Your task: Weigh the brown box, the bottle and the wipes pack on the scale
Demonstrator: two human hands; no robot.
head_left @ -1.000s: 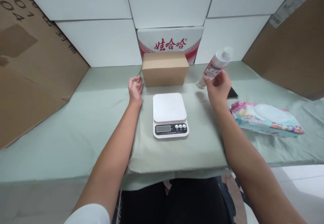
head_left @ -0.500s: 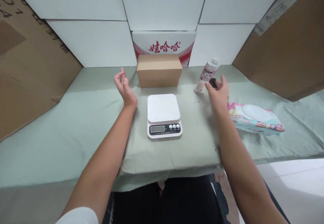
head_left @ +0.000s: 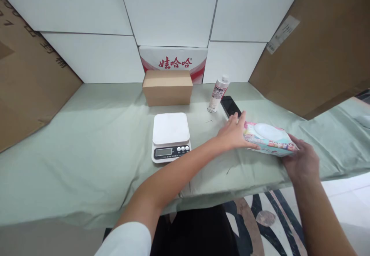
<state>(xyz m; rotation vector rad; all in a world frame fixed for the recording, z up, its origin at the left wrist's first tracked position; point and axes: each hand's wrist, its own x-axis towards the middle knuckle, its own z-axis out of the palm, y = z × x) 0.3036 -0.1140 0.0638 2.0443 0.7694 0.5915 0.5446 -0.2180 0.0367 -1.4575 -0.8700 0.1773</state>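
Both hands grip a pack of wet wipes (head_left: 268, 138) that lies flat on the green cloth (head_left: 86, 140), to the right of the kitchen scale (head_left: 170, 136). Its long axis runs left to right, slightly tilted, lid face up. The left hand (head_left: 232, 132) clasps its left end; the right hand (head_left: 303, 161) clasps its right end. A phone (head_left: 230, 106) and a bottle (head_left: 217, 93) sit just behind the pack.

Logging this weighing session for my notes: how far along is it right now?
Done: the bottle stands upright on the cloth beside the phone, out of both hands. In hand: the left hand and right hand grip opposite ends of the wipes pack. Left: the scale platform is bare, so the pack is not yet on it; the cardboard box sits untouched.
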